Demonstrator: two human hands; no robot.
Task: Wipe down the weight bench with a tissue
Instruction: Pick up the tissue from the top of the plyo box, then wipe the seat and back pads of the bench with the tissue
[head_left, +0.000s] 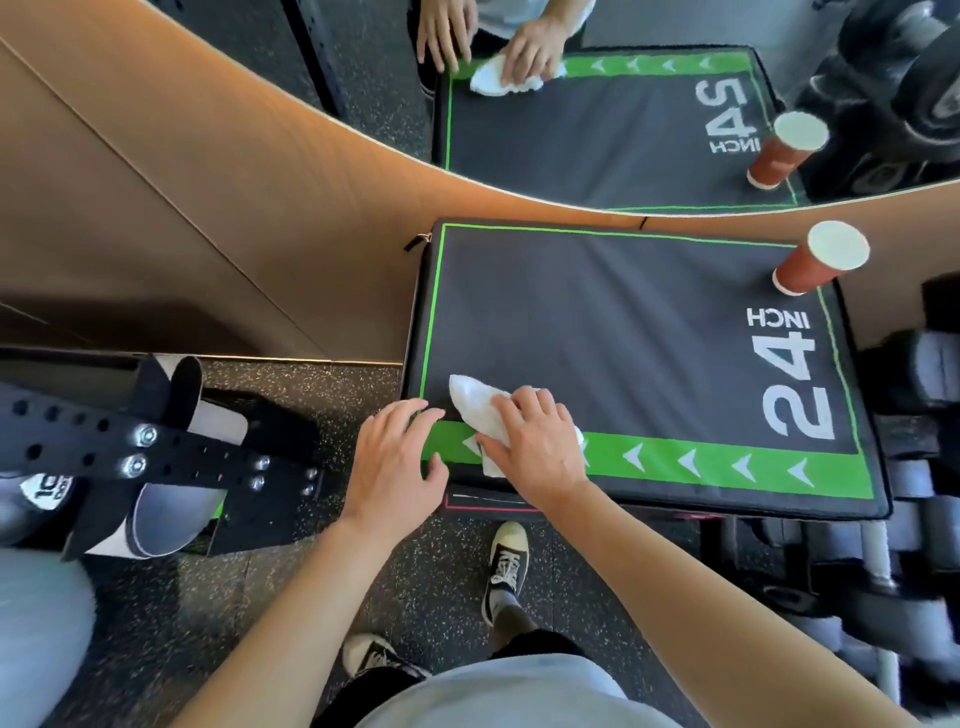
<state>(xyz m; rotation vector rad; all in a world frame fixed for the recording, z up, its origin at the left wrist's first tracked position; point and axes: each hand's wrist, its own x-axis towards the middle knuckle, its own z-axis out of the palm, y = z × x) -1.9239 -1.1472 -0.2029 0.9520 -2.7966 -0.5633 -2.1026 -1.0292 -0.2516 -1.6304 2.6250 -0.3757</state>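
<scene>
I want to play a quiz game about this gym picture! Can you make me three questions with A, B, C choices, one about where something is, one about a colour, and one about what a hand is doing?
1. Where does the cup stand?
A. on the pad's far right corner
B. on the floor
C. in a hand

2. What colour is the cup's outside?
A. blue
B. red
C. yellow

3. What is the right hand doing?
A. hanging at the side
B. lifting the cup
C. pressing the tissue onto the pad

Answers:
1 A: the cup sits by the pad's far right edge.
2 B: its wall is red.
3 C: the right hand lies on the white tissue at the near left corner.
</scene>
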